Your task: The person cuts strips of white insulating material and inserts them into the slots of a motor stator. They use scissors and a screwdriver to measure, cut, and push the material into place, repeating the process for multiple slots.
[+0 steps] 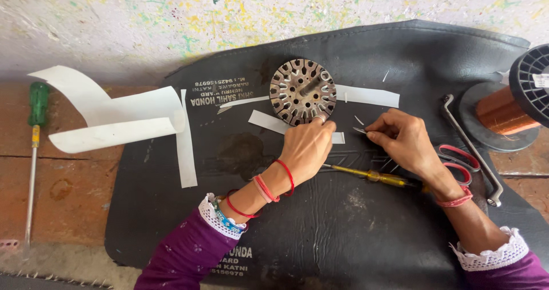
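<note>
Presently listed: round slotted grey metal stator core, upright on the black rubber mat, slots seemingly unlined, no winding visible. Left hand rests against its lower rim, fingers curled together. Right hand, fingertips pinched on a small folded white paper strip, sits just beside it. Cut white paper strips lie around.

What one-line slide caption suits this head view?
Left hand steadies a slotted motor stator core on a black mat while right hand pinches a thin metal tool.
</note>
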